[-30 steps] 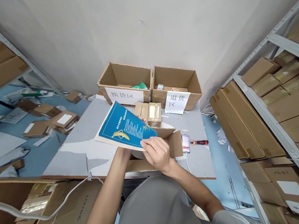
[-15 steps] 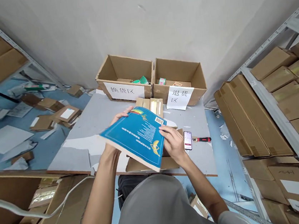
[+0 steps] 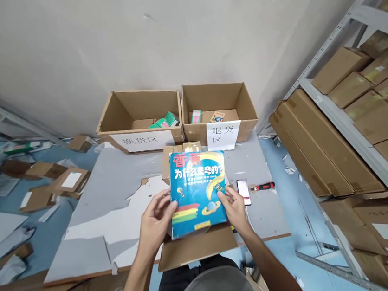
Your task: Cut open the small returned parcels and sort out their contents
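Observation:
A blue book [image 3: 192, 192] faces me, its front cover showing red and white lettering, a yellow banana, a ringed planet and a rainbow stripe. My left hand [image 3: 159, 217] grips its left edge, thumb on the cover. On the right edge my right hand [image 3: 233, 206] holds it the same way, fingers mostly behind. Under the book lies an opened cardboard box [image 3: 196, 247] with a flap toward me; its inside is hidden by the book. Just beyond the book sits a small taped carton [image 3: 166, 166], partly covered.
At the back stand two labelled open boxes, a left box [image 3: 107, 122] and a right box [image 3: 248, 111], with small items inside. A phone [image 3: 243, 191] and a red-black screwdriver-like tool [image 3: 264, 186] lie on the right of the table [image 3: 114, 182]. Shelving [image 3: 337, 110] with cartons rises at right.
The book has been turned over from its blue back cover to its front and brought upright over the box. Both hands have shifted to its side edges. The view has tilted.

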Action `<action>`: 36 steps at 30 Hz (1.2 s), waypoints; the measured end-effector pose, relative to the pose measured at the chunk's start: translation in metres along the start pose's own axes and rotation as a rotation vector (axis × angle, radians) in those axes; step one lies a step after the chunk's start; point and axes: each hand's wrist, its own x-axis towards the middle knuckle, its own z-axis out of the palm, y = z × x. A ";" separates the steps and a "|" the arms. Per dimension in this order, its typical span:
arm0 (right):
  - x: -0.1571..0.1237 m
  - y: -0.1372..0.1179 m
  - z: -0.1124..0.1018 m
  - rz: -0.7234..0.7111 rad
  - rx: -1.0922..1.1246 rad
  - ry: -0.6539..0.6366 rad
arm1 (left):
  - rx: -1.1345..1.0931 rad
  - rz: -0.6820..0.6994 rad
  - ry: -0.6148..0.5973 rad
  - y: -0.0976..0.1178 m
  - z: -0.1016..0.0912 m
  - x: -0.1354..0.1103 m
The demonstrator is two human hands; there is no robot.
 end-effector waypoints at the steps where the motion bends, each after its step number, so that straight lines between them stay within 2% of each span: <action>1: -0.001 0.004 -0.004 0.042 0.037 0.008 | -0.019 -0.054 -0.083 -0.008 0.002 0.000; 4: -0.004 0.017 -0.020 0.128 0.072 0.077 | -0.034 -0.219 -0.345 -0.025 0.011 -0.004; 6: 0.001 0.019 -0.031 0.148 0.061 0.122 | -0.027 -0.286 -0.442 -0.026 0.020 -0.001; 8: 0.019 0.011 -0.040 0.124 0.040 0.138 | -0.026 -0.293 -0.476 -0.014 0.032 0.014; 10: 0.054 -0.010 -0.045 0.045 0.006 0.141 | -0.031 -0.247 -0.481 0.010 0.048 0.044; 13: 0.138 -0.065 -0.044 -0.135 -0.057 0.143 | -0.034 -0.061 -0.425 0.065 0.079 0.105; 15: 0.201 -0.107 -0.041 -0.228 -0.095 0.154 | -0.015 0.110 -0.295 0.106 0.097 0.145; 17: 0.251 -0.139 -0.042 -0.230 -0.108 0.216 | 0.078 0.240 -0.140 0.137 0.106 0.172; 19: 0.276 -0.147 -0.052 -0.151 -0.082 0.301 | 0.200 0.331 -0.064 0.150 0.101 0.181; 20: 0.277 -0.141 -0.060 -0.120 -0.079 0.321 | 0.255 0.363 -0.060 0.148 0.092 0.180; 22: 0.257 -0.109 -0.080 -0.062 -0.097 0.308 | 0.336 0.384 -0.046 0.124 0.066 0.168; 24: 0.213 -0.061 -0.101 0.014 -0.133 0.278 | 0.378 0.313 0.033 0.081 0.031 0.147; 26: 0.156 -0.010 -0.117 0.165 -0.174 0.305 | 0.378 0.145 0.132 0.028 -0.006 0.121; 29: 0.069 0.052 -0.125 0.353 -0.236 0.338 | 0.339 -0.158 0.273 -0.050 -0.051 0.076; 32: 0.007 0.085 -0.121 0.473 -0.323 0.297 | 0.291 -0.413 0.291 -0.103 -0.073 0.030; 34: -0.015 0.094 -0.116 0.495 -0.383 0.238 | 0.282 -0.528 0.274 -0.122 -0.076 0.007; 36: -0.021 0.098 -0.111 0.482 -0.423 0.184 | 0.287 -0.594 0.281 -0.131 -0.073 -0.005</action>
